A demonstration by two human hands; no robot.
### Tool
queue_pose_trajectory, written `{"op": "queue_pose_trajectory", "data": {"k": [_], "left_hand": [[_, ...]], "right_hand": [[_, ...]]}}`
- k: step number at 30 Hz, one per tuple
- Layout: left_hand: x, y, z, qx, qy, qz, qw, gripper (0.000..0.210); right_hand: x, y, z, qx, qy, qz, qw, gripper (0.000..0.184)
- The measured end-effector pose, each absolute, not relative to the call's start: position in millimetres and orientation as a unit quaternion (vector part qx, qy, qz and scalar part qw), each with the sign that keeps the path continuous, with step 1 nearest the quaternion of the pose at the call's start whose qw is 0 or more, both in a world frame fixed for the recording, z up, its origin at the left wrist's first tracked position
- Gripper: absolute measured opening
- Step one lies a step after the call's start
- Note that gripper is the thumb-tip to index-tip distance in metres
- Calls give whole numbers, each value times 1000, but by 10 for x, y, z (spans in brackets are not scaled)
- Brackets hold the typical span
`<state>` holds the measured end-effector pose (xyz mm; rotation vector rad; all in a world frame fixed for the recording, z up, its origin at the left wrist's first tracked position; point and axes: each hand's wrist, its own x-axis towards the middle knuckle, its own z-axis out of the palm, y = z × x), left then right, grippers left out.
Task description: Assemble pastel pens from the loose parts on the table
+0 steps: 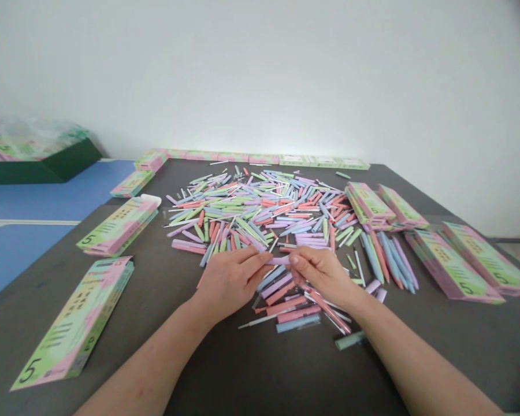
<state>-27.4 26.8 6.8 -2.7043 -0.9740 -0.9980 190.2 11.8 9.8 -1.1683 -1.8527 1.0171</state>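
Between my left hand [234,280] and my right hand [323,273] is a light purple pen [278,261], held level over the table. The fingers of both hands are closed in a pinch, one hand at each end of it, and they hide its ends. Under and around my hands lie loose pen parts: a coral pen cap [298,314], a blue pen cap [298,323] and a thin white refill [260,320]. Near my right forearm lies a green pen cap [349,340]. Beyond my hands spreads a large pile of pastel pen parts [260,202].
Finished-looking pens [390,260] lie in a row at the right, beside stacked pen boxes [455,266]. At the left are more boxes, one flat box [75,323] nearest. Boxes [234,156] line the back edge. A dark green tray [47,164] stands on a blue surface.
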Motion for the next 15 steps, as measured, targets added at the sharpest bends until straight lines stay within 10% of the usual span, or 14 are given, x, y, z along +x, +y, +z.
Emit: {"op": "queue_pose_trajectory", "data": {"k": [15], "left_hand": [[-290, 278, 68, -901, -329, -283, 24, 19]], "right_hand": [[1891, 135, 24, -461, -640, 443, 426, 22]]}}
